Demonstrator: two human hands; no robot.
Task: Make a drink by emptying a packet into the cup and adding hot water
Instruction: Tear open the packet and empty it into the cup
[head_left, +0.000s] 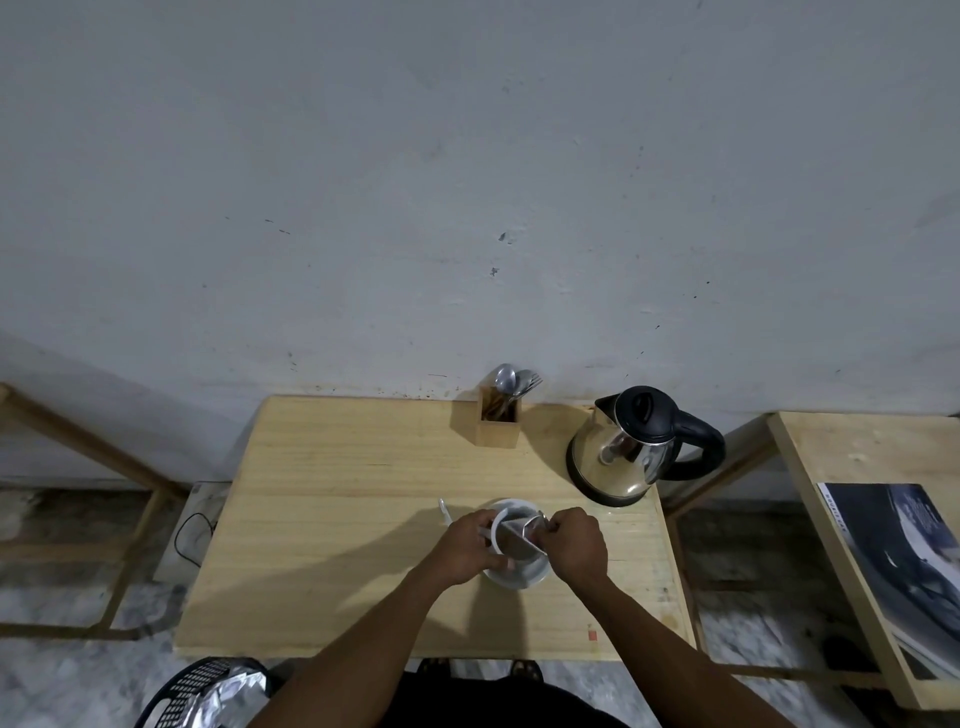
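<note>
A white cup (500, 526) stands on a white saucer (522, 578) near the middle of the wooden table (332, 519). My left hand (465, 548) wraps around the cup's left side, thumb at the front. My right hand (574, 545) pinches the upper end of a dark packet (522, 540), which slants down into the cup's mouth. The cup's contents are hidden. A steel kettle (631, 457) with a black lid and handle stands at the back right of the table, about a hand's length beyond my right hand.
A wooden holder (498, 423) with spoons and a fork stands at the table's back edge by the wall. A small white scrap (444, 509) lies left of the saucer. A second wooden table (810, 467) with a magazine is to the right. A black basket (202, 691) sits on the floor at the lower left.
</note>
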